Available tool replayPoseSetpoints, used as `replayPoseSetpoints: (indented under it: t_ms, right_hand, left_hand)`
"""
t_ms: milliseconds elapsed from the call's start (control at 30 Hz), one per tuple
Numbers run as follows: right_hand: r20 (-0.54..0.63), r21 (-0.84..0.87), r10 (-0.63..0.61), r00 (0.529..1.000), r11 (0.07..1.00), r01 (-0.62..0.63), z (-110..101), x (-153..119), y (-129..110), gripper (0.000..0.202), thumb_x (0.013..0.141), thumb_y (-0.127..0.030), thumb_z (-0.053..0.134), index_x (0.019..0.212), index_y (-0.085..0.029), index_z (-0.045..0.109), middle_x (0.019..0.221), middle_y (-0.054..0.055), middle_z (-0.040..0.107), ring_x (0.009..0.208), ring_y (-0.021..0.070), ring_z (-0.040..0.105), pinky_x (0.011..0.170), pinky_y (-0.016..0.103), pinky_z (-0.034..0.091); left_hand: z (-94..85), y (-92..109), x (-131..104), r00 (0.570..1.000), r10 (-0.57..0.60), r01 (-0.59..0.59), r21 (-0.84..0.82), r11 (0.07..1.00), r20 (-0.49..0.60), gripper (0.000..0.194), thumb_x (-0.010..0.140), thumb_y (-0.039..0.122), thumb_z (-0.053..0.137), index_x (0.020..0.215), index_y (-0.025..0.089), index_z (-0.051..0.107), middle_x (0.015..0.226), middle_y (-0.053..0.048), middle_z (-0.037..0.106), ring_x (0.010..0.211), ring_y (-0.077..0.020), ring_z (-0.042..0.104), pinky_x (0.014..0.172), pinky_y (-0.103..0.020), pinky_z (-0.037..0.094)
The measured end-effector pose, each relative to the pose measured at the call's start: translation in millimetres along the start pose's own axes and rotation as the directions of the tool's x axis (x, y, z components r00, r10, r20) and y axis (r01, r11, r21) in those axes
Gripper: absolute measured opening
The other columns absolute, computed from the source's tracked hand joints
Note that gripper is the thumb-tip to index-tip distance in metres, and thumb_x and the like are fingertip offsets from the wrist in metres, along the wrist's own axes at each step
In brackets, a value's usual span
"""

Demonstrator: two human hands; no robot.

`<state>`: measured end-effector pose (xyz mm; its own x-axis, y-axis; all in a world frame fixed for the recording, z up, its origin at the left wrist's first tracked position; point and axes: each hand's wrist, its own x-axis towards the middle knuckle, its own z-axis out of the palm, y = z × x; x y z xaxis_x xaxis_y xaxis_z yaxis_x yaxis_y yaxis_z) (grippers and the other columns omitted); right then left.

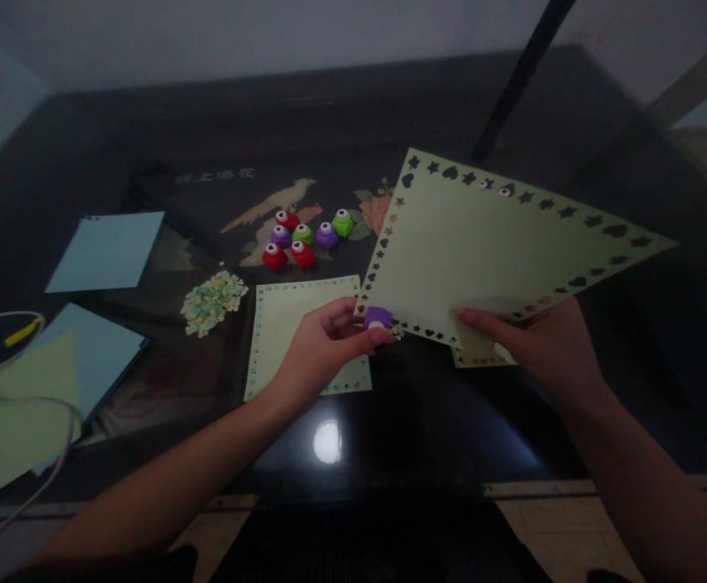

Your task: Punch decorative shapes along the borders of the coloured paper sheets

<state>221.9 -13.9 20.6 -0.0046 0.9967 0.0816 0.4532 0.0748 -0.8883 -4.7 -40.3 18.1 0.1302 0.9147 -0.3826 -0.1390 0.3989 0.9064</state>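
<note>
My left hand (344, 336) is closed around a small purple craft punch (378, 317), with the thumb on its white part. The punch sits at the lower left corner of a pale green sheet (474, 251). My right hand (541, 340) grips that sheet by its lower edge, thumb on top, and holds it tilted above the table. Cut-out hearts, stars and flowers run along the sheet's edges. Beneath my left hand lies another pale green sheet (274, 332) with a punched border. Part of a further punched sheet (480, 356) shows under my right hand.
Several red, purple and green craft punches (303, 235) stand on the dark glossy table (426, 437). Left of them is a heap of paper bits (213, 301). Blue sheets (107, 251), a green sheet (19, 429) and a pale cable (55, 401) lie at the left.
</note>
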Motion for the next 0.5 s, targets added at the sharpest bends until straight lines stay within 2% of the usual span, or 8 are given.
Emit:
replayPoseSetpoints:
  t_ms: [300,500]
  right_hand:
    - [-0.007,-0.029,-0.001,1.000,1.000,0.001,-1.0,-0.6,0.9,0.023,0.064,-0.038,0.079,0.082,-0.031,0.069,0.081,0.001,0.073,0.105,0.0286,0.063,0.096,0.047,0.048]
    - [0.007,-0.020,0.010,1.000,1.000,-0.010,-0.7,0.5,0.9,0.023,0.064,-0.037,0.079,0.083,-0.031,0.068,0.080,0.001,0.073,0.102,0.0284,0.064,0.096,0.047,0.048]
  left_hand:
    - [0.0,0.3,-0.5,1.000,0.013,-0.013,0.000,1.000,-0.005,0.023,0.070,0.024,0.074,0.089,0.015,0.065,0.081,-0.003,0.073,0.075,-0.0166,0.070,0.062,-0.024,0.050]
    - [-0.5,-0.4,-0.5,1.000,0.010,-0.010,0.003,1.000,-0.011,0.024,0.069,0.024,0.076,0.088,0.014,0.064,0.083,-0.004,0.073,0.074,-0.0162,0.070,0.061,-0.023,0.051]
